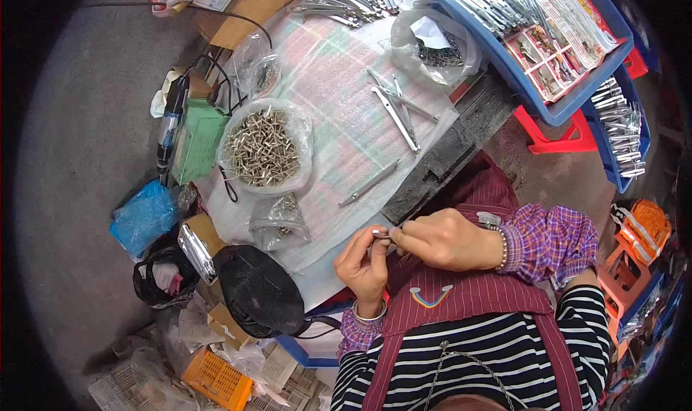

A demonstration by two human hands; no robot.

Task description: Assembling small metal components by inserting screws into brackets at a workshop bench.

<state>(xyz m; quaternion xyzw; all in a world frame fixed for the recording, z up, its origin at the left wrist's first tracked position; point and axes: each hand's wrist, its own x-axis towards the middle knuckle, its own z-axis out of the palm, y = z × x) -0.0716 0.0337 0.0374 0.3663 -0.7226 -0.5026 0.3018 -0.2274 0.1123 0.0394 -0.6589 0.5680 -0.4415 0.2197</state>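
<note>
Small metal part (380, 233) pinched between left hand (364, 260) and right hand (447, 239) grips, above foam-covered worktable (339, 108); grey floor (65, 144).

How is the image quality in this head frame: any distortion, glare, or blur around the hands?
Head view: strong fisheye, with black corners and the blue tray edge bowed near the rim; light is even and soft, with mild shine on the bag of metal parts; the left hand and right hand are fairly sharp, but the small metal piece between them is too small to make out.
</note>
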